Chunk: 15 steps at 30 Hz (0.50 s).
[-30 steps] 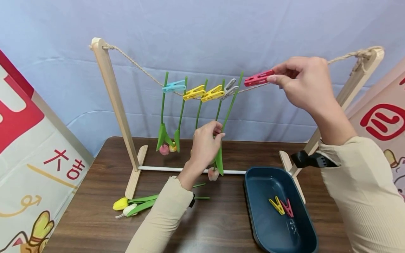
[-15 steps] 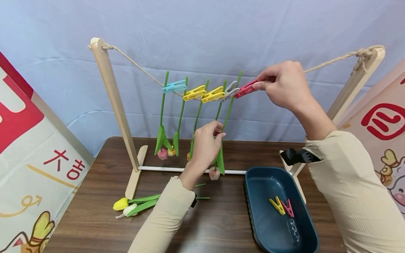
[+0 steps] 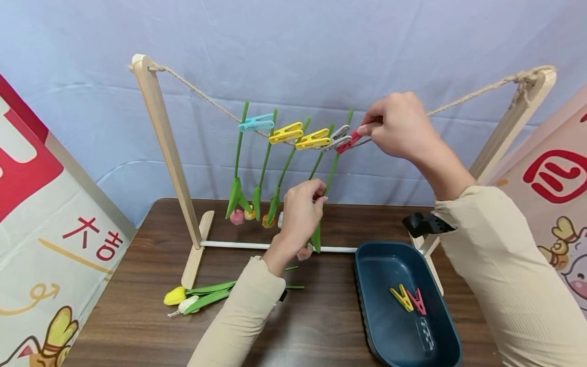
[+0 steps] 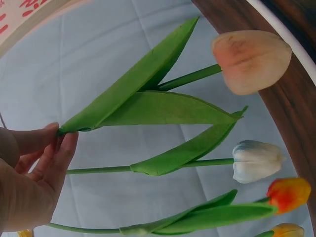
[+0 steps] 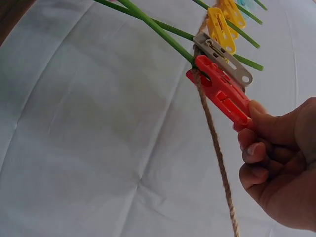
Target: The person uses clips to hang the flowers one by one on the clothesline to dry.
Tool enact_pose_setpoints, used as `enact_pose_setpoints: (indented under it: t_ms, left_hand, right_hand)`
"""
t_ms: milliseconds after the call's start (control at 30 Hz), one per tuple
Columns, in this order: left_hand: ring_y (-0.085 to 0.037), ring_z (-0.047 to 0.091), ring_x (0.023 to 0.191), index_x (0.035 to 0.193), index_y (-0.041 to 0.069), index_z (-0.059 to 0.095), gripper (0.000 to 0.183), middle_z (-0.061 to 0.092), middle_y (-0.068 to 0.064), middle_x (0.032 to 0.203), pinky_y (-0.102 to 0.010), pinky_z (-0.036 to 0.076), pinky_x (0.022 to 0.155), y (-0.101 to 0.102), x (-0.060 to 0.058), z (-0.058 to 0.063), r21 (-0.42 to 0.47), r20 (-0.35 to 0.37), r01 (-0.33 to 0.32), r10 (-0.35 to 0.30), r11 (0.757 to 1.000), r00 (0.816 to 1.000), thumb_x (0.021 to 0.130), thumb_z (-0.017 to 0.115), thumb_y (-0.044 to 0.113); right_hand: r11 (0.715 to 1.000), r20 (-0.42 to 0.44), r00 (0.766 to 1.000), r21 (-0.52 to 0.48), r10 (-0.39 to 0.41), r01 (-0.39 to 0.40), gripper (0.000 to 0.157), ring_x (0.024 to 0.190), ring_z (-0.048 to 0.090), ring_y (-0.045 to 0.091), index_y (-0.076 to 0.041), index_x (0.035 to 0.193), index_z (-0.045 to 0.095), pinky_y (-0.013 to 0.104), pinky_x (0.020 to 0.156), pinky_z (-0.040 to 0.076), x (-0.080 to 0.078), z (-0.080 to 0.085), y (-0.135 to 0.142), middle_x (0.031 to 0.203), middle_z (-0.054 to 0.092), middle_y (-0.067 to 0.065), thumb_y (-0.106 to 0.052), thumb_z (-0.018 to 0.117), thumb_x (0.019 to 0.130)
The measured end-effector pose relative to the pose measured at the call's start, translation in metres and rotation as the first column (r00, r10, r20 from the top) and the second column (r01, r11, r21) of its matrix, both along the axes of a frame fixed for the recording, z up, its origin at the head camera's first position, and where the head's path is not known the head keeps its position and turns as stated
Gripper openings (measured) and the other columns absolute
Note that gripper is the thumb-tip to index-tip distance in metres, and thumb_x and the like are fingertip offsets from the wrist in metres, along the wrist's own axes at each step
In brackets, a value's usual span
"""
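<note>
My left hand (image 3: 302, 209), at the centre of the head view, pinches a pale pink tulip (image 4: 252, 61) by its stem where the leaves begin; in the left wrist view its bloom hangs at upper right. My right hand (image 3: 399, 125), right of centre and higher up, grips a red clothespin (image 5: 224, 94) between thumb and fingers. In the right wrist view that clothespin sits across the rope (image 5: 215, 133) at upper centre, touching the tulip's stem and lying just beside a grey clothespin (image 5: 222, 57). I can't tell whether its jaws have closed fully.

Left of it along the rope in the head view come 2 yellow clothespins (image 3: 286, 133) and 1 blue clothespin (image 3: 257, 122), with 4 other tulips (image 3: 237, 217) hanging heads down. The rope sags between 2 wooden posts (image 3: 167, 153) at upper left and upper right. At lower right, a dark blue tray (image 3: 360, 306) holds 1 yellow and 1 pink clothespin (image 3: 418, 302). At lower left, a yellow tulip (image 3: 175, 296) and a white tulip (image 3: 188, 305) lie on the table (image 3: 137, 326).
</note>
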<state>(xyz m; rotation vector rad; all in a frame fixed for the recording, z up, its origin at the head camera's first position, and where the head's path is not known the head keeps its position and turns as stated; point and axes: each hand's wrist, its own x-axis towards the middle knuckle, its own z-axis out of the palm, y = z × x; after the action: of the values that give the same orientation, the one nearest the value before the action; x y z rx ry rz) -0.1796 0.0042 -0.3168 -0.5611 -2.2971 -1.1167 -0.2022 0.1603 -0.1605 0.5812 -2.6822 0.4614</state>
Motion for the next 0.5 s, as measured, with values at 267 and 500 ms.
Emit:
enact_pose_setpoints:
  t_ms: [267,500]
  left_hand:
    - [-0.015,0.064,0.073,0.086,0.003,0.065,0.007,0.067,-0.006,0.081,-0.028,0.050,0.067,-0.001,-0.001,-0.002,-0.001,0.008,0.000,0.000,1.000,1.000,0.081,0.070,0.003]
    - [-0.015,0.064,0.076,0.091,0.002,0.066,0.008,0.067,-0.006,0.084,-0.026,0.050,0.068,-0.003,-0.002,0.000,0.024,0.062,0.001,-0.002,1.000,0.998,0.084,0.068,0.005]
  right_hand:
    - [0.997,0.129,0.990,-0.040,-0.056,0.062,0.019,0.071,0.055,0.027,0.002,0.094,0.072,0.033,0.057,0.037,0.004,0.000,0.000,0.085,0.068,0.019,-0.014,0.061,0.089]
    - [0.990,0.120,0.990,-0.116,-0.068,0.082,0.036,0.069,0.055,0.025,0.001,0.116,0.063,0.032,0.059,0.038,0.011,-0.004,0.006,0.082,0.065,0.016,-0.020,0.065,0.088]
